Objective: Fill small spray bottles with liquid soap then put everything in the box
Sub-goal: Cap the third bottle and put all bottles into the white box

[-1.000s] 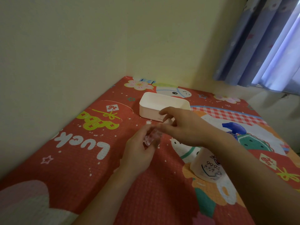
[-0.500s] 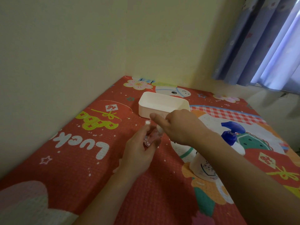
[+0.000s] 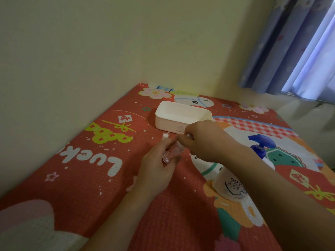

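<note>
Near the middle of the red mat [image 3: 87, 178], a left hand [image 3: 155, 171] grips a small clear spray bottle [image 3: 169, 153] while the right hand [image 3: 203, 142] pinches its top, just in front of a white box [image 3: 181, 115] toward the mat's far edge.

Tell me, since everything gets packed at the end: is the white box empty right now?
Seemingly empty: the white box sits open-topped, showing only bare inner walls; its near corner hides behind the right hand.

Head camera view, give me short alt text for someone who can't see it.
A left hand holds a small clear bottle over a red cartoon mat while the right hand pinches its top. A white box sits behind; a blue-pump soap bottle stands right.
</note>
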